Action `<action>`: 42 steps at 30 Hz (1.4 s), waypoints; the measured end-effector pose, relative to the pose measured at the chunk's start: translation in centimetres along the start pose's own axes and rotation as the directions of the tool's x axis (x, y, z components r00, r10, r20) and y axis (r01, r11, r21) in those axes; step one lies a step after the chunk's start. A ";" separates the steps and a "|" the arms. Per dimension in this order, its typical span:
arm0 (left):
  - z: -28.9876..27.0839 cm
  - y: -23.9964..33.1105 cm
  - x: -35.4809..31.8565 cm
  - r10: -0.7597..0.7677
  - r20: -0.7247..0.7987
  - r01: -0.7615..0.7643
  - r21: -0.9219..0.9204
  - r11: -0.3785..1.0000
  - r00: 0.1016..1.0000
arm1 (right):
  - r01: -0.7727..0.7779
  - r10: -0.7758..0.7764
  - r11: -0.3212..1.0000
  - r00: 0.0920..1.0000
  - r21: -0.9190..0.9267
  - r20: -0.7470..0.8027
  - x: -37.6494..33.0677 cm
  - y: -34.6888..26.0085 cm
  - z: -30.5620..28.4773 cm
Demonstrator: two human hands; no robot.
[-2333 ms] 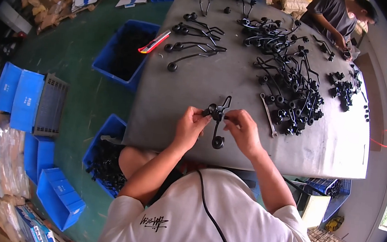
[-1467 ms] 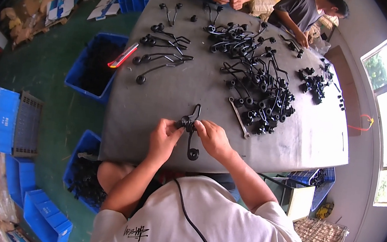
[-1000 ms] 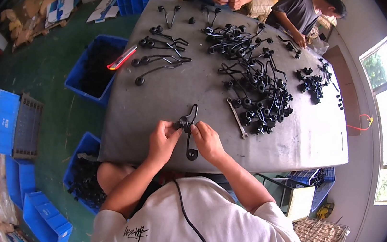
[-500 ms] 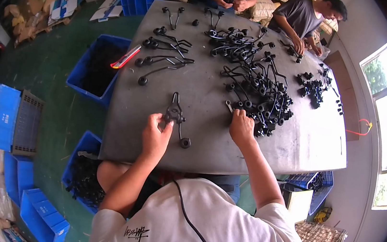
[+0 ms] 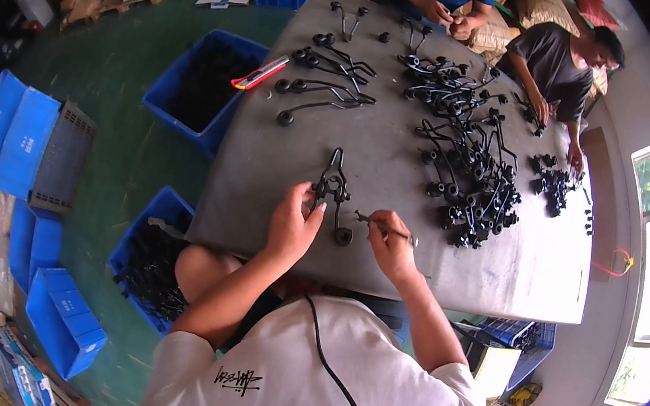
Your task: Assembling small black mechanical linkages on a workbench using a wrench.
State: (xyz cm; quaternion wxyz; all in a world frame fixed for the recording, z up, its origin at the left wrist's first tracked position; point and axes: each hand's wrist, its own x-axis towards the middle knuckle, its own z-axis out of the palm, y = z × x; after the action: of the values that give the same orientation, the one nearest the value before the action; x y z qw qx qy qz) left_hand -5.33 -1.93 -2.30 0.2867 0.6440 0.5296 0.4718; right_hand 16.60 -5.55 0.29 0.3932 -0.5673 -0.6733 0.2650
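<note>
Low over the near part of the table, my left hand [image 5: 296, 220] has thumb and fingers closed on a black bent-rod bracket [image 5: 334, 184]. The bracket has a narrow loop at its far end, small fittings in the middle and a round black roller at its near end. Just right of it, my right hand [image 5: 394, 246] grips a small metal wrench [image 5: 361, 216], whose tip points toward the bracket but stays apart from it. To the far right of my right hand lies a tangled pile of black rod parts [image 5: 468, 160].
Several black rods with rollers [image 5: 326, 91] lie at the left, beside a red utility knife [image 5: 260, 73] near the table edge. Blue crates [image 5: 181, 116] stand on the floor at left. Small black fittings [image 5: 554, 186] lie at right. Two people work across the grey table [image 5: 258, 219].
My right hand has come from the pile's near edge toward the bracket, bringing the wrench. My left hand still holds the bracket. The whole view has shifted; the right-hand co-worker reaches toward the small fittings.
</note>
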 end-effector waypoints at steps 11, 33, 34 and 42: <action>0.0 -0.1 -0.1 -0.045 0.038 0.042 0.063 0.997 0.998 | 0.066 -0.063 0.997 0.991 0.028 -0.119 2.0 -4.2 1.9; 0.1 -0.8 -0.5 0.100 0.005 -0.100 0.097 0.990 0.995 | 0.516 -0.521 0.806 0.851 -0.289 0.067 2.0 -1.9 2.0; 0.4 -0.7 -0.5 0.100 0.005 -0.100 0.094 0.991 0.995 | 0.521 -0.524 0.790 0.848 -0.325 0.086 1.9 -1.8 2.1; 0.0 -0.6 -0.2 0.200 0.010 -0.197 0.208 0.958 0.980 | -0.015 0.015 1.000 1.000 0.025 -0.008 7.1 -2.9 1.2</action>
State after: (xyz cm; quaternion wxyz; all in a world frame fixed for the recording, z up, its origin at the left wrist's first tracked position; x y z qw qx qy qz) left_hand -5.54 -1.92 -2.92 0.1661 0.7176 0.5104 0.4438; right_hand 13.61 0.88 3.59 0.4010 -0.5685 -0.6641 0.2738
